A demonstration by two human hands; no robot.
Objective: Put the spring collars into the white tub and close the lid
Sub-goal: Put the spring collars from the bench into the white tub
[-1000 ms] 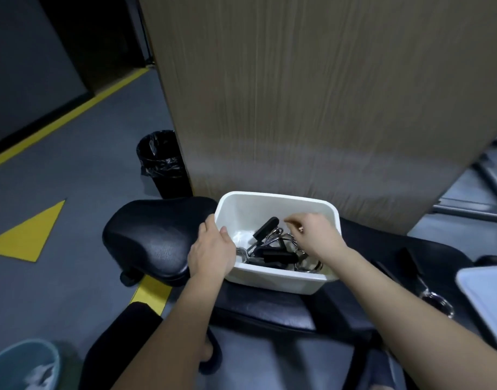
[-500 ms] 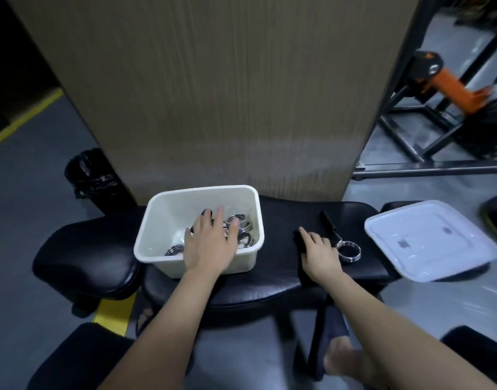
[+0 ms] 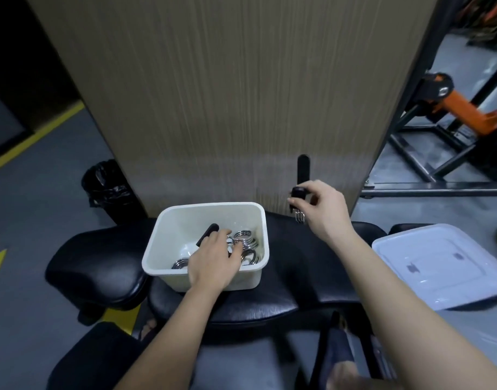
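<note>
Your left hand (image 3: 213, 260) reached over the near rim of the open white rectangular plastic tub (image 3: 160, 240), palm down, forearm running up from the lower centre of the view. Its fingers (image 3: 236, 256) lay curled among the silver coiled spring collars with black handles (image 3: 246, 239) already inside the tub; whether they gripped any of them could not be told. One black handle (image 3: 208, 235) stood out at a tilt just beyond the knuckles.

Your right hand (image 3: 323, 212) was raised above the padded black vinyl bench (image 3: 312, 266), to the right of the tub and apart from it. It was closed around one more black-handled spring collar (image 3: 298, 201), thumb and fingers pinching the lower handle, the second handle pointing straight up and the silver coil hanging below the fingers. That collar was clear of the bench and outside the tub.

The tub sat on the bench, near its left end, in front of a wood-grain panel (image 3: 227, 94). The flat white rectangular plastic lid (image 3: 444, 266) lay at the right end of the bench, well apart from the tub, overhanging the grey floor (image 3: 30, 198). The tub was uncovered.
</note>
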